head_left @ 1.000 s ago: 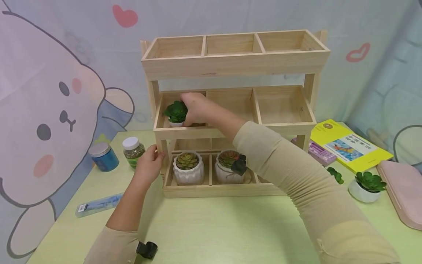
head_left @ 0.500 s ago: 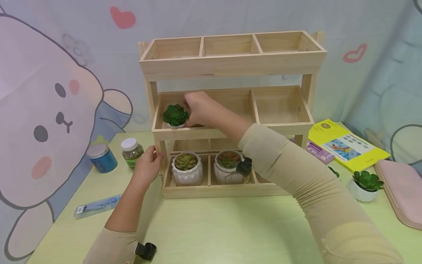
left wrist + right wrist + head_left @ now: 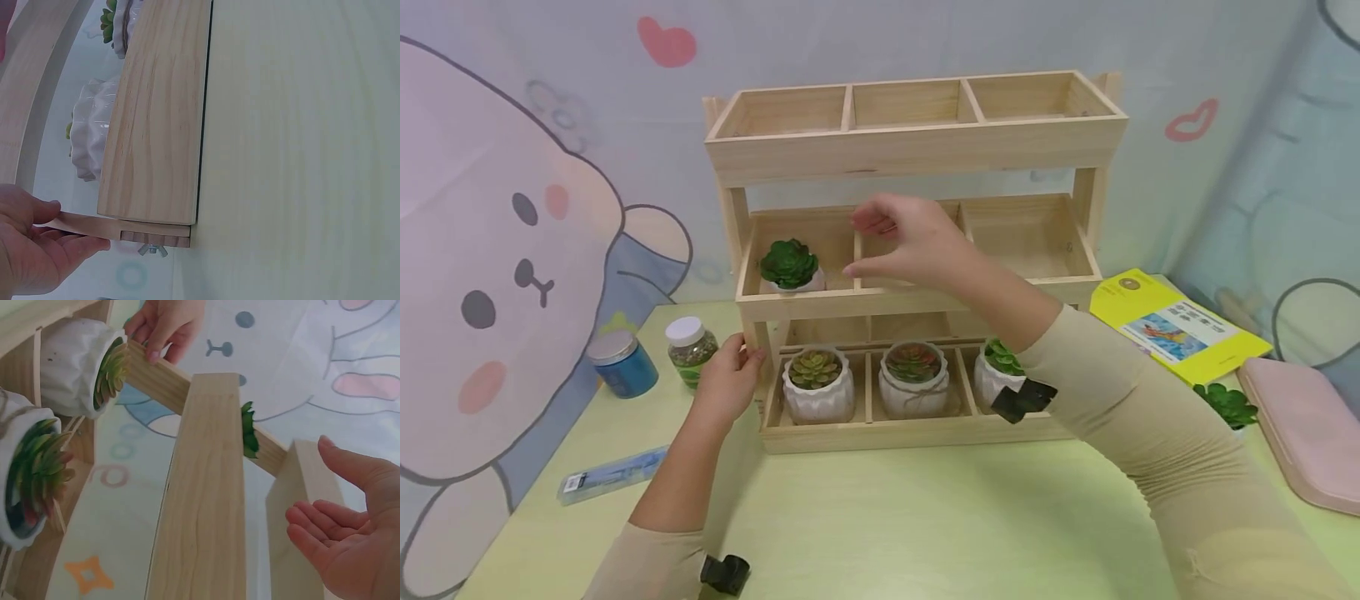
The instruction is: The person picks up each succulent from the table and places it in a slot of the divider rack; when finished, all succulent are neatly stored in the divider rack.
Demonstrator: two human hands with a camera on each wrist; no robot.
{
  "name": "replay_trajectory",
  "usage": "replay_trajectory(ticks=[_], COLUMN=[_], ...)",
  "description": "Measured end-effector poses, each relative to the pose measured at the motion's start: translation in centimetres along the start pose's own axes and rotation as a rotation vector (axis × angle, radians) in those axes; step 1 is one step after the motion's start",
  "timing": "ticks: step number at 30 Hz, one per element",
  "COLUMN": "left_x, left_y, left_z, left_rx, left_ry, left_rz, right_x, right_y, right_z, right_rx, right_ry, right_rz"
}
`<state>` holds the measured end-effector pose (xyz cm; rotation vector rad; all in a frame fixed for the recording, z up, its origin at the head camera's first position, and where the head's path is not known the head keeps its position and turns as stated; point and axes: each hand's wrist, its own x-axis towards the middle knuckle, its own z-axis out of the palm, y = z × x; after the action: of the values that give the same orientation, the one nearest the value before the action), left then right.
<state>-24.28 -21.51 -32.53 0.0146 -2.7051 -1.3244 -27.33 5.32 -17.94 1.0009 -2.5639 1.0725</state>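
A three-tier wooden shelf (image 3: 917, 154) stands on the table. My left hand (image 3: 727, 379) grips its left leg (image 3: 87, 224), thumb on one side and fingers on the other. In the middle tier's left compartment sits a dark green potted succulent (image 3: 790, 265), leaning slightly forward in its white pot. To the right of that plant, in front of the middle compartment, my right hand (image 3: 917, 237) holds nothing; its thumb and fingers are spread apart. On the bottom tier, white pots hold a yellowish succulent (image 3: 816, 368), a reddish one (image 3: 914, 363) and a green one (image 3: 1002, 357), partly behind my right wrist.
Left of the shelf stand a blue jar (image 3: 623, 363) and a white-lidded jar (image 3: 691, 350); a flat clear case (image 3: 613, 475) lies nearer. At right are a yellow book (image 3: 1176, 325), a pink case (image 3: 1307, 433) and another succulent (image 3: 1227, 404), partly hidden by my sleeve.
My right hand has let go of the dark green potted succulent and moved right, away from it. The plant stays in the left compartment. My left hand keeps its grip on the leg.
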Motion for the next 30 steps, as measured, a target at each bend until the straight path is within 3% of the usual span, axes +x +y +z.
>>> replay_trajectory(ticks=[8,13,17,21,24,30], left_x=[0.1,0.1,0.1,0.1,0.1,0.1], left_y=[-0.3,-0.3,-0.3,-0.3,-0.4,-0.4], left_z=[-0.1,0.1,0.1,0.2,0.2,0.2], left_rx=[-0.015,-0.022,-0.025,-0.029,-0.032,-0.024], left_ry=[-0.004,-0.003,-0.002,-0.006,-0.006,-0.005], left_rz=[0.006,0.002,0.004,0.009,0.010,0.016], right_x=[-6.9,-12.0,-15.7,-18.8,-20.7,-23.9], right_y=[1.6,3.4,5.2,7.4,9.7,14.1], right_z=[-2.9,-4.7,-6.0,-7.1,-7.6,-8.1], right_rx=[0.129,0.158,0.141,0.124,0.085,-0.028], right_ry=[0.109,0.126,0.174,0.235,0.257,0.203], right_rz=[-0.135,-0.175,-0.157,-0.030,0.116,0.358])
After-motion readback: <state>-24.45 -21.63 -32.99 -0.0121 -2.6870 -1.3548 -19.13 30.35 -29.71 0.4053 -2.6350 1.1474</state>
